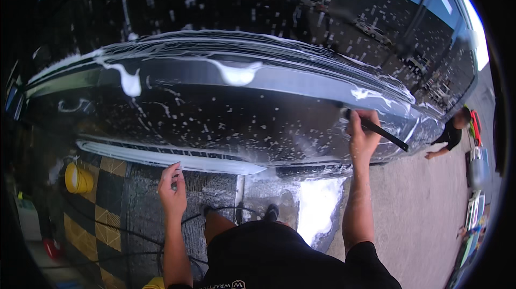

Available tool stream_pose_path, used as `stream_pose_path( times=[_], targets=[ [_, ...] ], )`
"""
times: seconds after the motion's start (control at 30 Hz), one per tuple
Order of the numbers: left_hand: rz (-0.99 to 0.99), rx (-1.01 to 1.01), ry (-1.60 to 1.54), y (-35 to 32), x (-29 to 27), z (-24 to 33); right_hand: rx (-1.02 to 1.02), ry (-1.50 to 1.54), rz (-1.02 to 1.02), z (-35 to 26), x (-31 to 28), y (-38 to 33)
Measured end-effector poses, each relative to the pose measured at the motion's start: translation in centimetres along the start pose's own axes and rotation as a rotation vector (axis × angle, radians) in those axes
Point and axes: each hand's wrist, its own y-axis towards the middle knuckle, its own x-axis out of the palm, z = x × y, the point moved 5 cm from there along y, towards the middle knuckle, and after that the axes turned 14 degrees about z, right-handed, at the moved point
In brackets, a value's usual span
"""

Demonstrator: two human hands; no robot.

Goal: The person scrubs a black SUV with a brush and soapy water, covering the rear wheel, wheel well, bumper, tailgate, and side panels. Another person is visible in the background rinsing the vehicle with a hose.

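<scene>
A dark, wet car side [231, 111] spotted with foam fills the upper middle. My right hand [364, 130] is closed round a black-handled brush [388, 134], its head close to the dark body panel under the grey trim strip [301, 84]. The brush's bristle end is partly hidden by my fingers and blurred. Lower and to the left, my left hand [173, 184] hangs near the foam-covered sill [172, 160]. Its fingers are loosely bent and apart, with nothing seen in them.
A yellow bucket [79, 177] stands at left by black and tan floor tiles [110, 200]. A dark hose [123, 230] runs across the ground near my feet. White foam [317, 211] lies on the concrete. Another person [454, 130] is near the car's right end.
</scene>
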Motion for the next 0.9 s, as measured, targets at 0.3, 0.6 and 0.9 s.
stream_pose_path(
  times=[0.3, 0.6, 0.9],
  targets=[
    [0.277, -0.384, -0.451, 10.6, -19.0, -9.9, -0.010, 0.462, -0.240, -19.3, 25.9, -11.9],
    [0.370, -0.453, -0.523, 17.2, -28.4, -15.9, -0.629, 0.145, 0.142, -30.4, 34.8, -16.9],
    [0.134, -0.610, -1.064, 31.5, -27.1, -20.5, -0.568, 0.403, -0.235, -42.5, 50.0, -22.8]
  ],
)
